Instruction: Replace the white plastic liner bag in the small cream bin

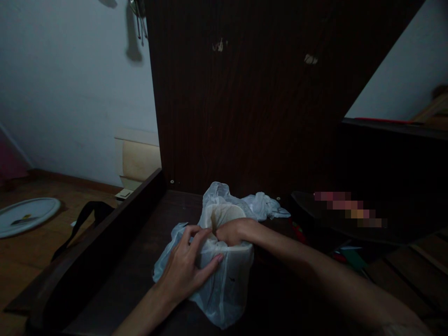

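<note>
A pale round container (224, 215) sits inside a thin white plastic bag (220, 289) on a dark wooden surface (140, 261). My left hand (185, 266) lies against the bag's near side, fingers spread over the plastic and pressing it to the container. My right hand (235, 232) is curled at the container's rim, its fingers pinched closed on the edge of the bag. The scene is dim and the container's contents are hidden.
A tall dark wooden panel (252, 102) stands right behind the bag. A raised wooden rail (105, 233) runs along the left. A crumpled white bag (266, 205) lies behind. A white round plate (28, 215) and a black strap (87, 217) lie on the floor at left.
</note>
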`<state>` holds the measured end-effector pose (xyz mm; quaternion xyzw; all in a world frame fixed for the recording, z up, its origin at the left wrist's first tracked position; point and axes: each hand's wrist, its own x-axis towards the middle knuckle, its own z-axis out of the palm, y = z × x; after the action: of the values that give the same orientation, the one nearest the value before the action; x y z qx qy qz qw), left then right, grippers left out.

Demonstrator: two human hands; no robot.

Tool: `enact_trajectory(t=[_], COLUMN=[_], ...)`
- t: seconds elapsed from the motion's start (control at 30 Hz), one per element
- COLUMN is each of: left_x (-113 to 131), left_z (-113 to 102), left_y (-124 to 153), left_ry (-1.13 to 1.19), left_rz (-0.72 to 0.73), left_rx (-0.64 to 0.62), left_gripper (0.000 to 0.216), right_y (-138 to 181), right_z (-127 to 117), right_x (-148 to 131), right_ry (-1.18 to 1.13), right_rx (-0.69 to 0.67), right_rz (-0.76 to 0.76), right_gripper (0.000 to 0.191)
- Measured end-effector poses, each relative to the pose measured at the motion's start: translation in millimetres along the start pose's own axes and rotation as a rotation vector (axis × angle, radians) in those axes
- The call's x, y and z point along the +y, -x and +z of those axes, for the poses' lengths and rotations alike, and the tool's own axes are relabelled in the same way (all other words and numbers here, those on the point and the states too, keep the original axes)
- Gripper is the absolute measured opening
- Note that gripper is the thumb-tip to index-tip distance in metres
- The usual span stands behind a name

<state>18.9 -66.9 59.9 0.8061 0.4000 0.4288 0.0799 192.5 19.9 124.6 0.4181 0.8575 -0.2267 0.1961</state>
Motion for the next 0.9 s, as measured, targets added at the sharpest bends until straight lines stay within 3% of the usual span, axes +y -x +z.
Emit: enact_trajectory(t=[0.07, 0.13, 0.27, 0.4, 0.53, 0.67, 0.9], left_x=[1.2, 1.3, -7.5, -26.3, -41.3, -42.8, -38.0], left_z=[-5.8, -15.1, -30.9, -24.2, -8.8, -6.5, -13.3], left_y=[-1.2, -5.7, -28.5, -57.2, -66.3, -57.7, -43.0], left_ry=[-0.034, -0.056, 0.06, 0.329, 0.496, 0.436, 0.23], left_rz=[-0.012, -0.028, -0.049, -0.112, -0.127, -0.119, -0.188], left_rx=[-0.029, -0.043, -0.014, -0.131, -0.317, -0.359, -0.359], left_gripper=[0.063, 0.073, 0.06, 0.076, 0.1, 0.119, 0.122], right_y=[16.5, 37.8, 78.3, 88.0, 75.2, 68.5, 66.2], right_z=[-10.8, -23.3, -39.5, -30.5, -7.3, 8.9, 16.0], right_x=[-1.1, 0.7, 18.4, 46.7, 64.8, 67.8, 67.3], right_ry=[0.061, 0.096, -0.085, -0.178, -0.293, -0.376, -0.36], right_rx=[-0.054, 0.019, 0.424, 0.772, 0.739, 0.696, 0.688], right_rz=[-0.046, -0.145, -0.244, -0.053, 0.066, 0.031, 0.095], right_gripper=[0.013, 0.025, 0.026, 0.032, 0.039, 0.034, 0.036])
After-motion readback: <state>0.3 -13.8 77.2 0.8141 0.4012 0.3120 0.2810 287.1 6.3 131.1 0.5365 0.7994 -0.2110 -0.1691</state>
